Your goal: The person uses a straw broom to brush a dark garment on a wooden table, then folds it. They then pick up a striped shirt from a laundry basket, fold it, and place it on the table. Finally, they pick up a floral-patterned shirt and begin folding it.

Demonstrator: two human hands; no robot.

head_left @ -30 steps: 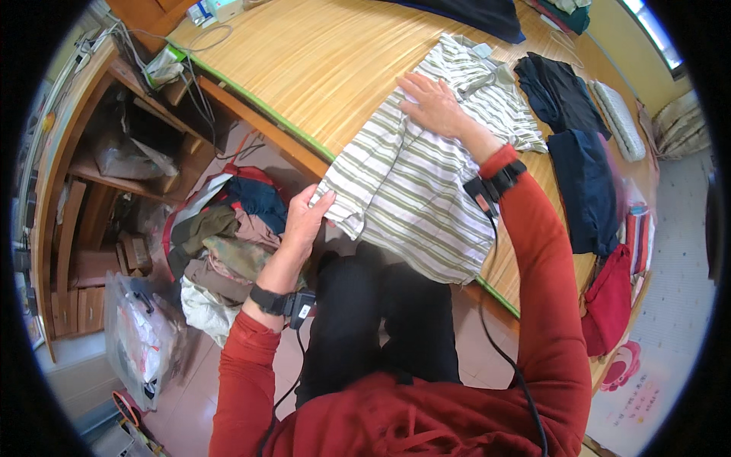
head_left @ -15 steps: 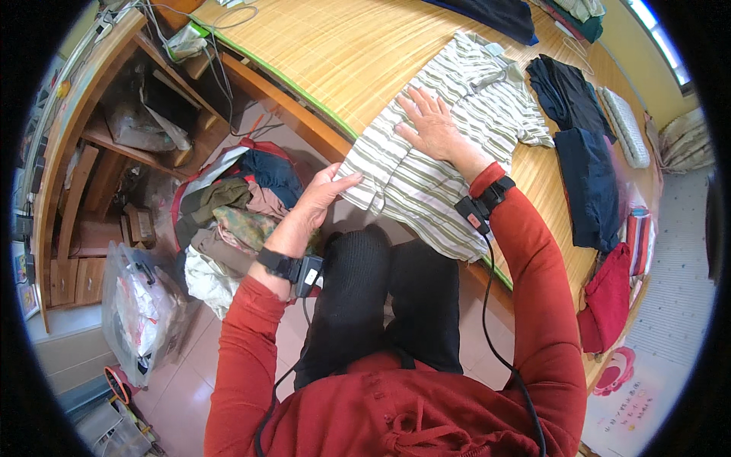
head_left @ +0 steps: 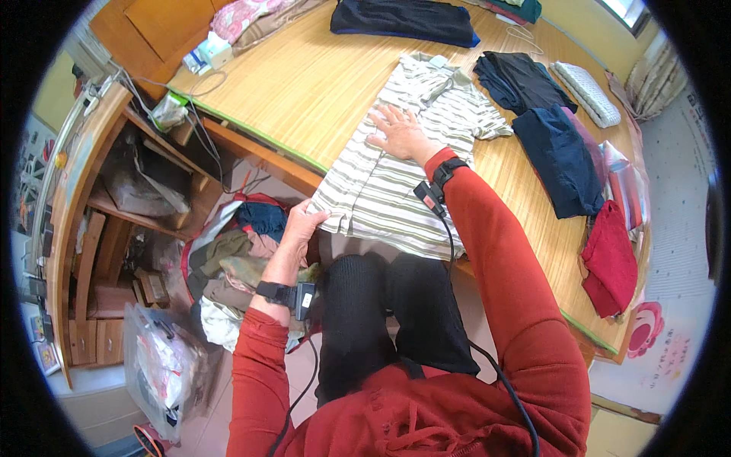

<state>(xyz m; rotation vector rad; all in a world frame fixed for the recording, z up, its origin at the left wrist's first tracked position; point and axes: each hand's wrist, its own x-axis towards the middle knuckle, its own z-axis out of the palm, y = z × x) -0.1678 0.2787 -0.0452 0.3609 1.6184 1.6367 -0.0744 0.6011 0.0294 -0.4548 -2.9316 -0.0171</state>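
A striped short-sleeved polo shirt (head_left: 396,194) in white and olive lies spread on the bamboo-matted surface. Its collar points away from me, and its hem hangs over the near edge above my knees. At the hem's left corner, my left hand (head_left: 306,222) pinches the fabric between thumb and fingers. My right hand (head_left: 401,135) rests flat on the upper body of the shirt with its fingers spread, holding nothing.
Folded dark trousers (head_left: 560,164), a white knitted item (head_left: 586,93) and a red garment (head_left: 611,255) lie to the right. Dark folded cloth (head_left: 403,21) is at the far side. Below left stand a bag of clothes (head_left: 228,263) and a clear plastic bin (head_left: 164,365).
The view has shifted, so the far side shows more. My left hand has closed on the shirt's hem corner, where its fingers were looser before. My right hand still lies on the shirt.
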